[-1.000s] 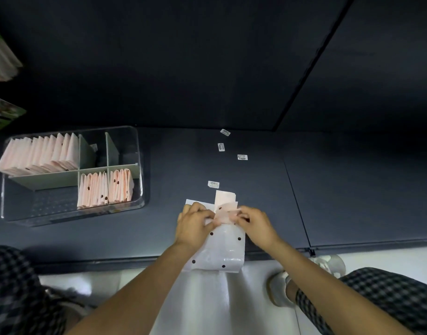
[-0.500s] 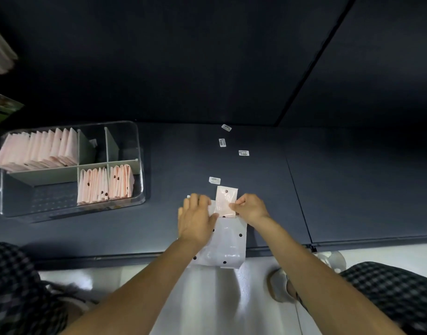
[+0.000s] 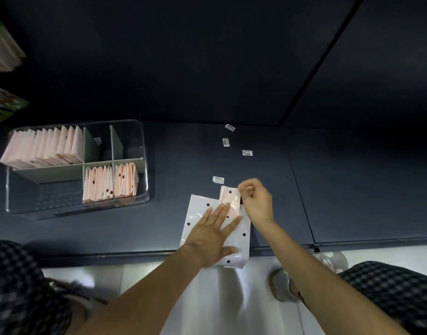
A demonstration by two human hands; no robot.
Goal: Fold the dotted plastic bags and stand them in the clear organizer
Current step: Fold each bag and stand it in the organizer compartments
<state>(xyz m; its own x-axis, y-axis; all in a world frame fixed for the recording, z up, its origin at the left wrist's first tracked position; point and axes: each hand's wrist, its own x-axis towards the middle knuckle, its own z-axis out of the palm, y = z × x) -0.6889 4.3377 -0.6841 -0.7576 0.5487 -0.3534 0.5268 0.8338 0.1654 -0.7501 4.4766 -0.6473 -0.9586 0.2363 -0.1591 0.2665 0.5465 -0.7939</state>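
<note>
Dotted plastic bag (image 3: 241, 238) lying flat at the near edge of the dark counter (image 3: 352, 201), pressed under the left hand (image 3: 211, 238), fingers straight and spread. Right hand (image 3: 254, 201), its grip pinching the bag's pink folded flap (image 3: 230, 199) at its far corner. Farther left, clear organizer (image 3: 144, 165) with folded bags (image 3: 109, 184) standing in its compartments.

Bare forearms (image 3: 311, 269), dark checked trousers (image 3: 396, 291), a pale shoe (image 3: 281, 286) on the floor.

Left hand (image 3: 213, 234): flat, fingers straight and spread toward 1 o'clock.
Right hand (image 3: 254, 201): fingers curled, thumb and forefinger pinched.
</note>
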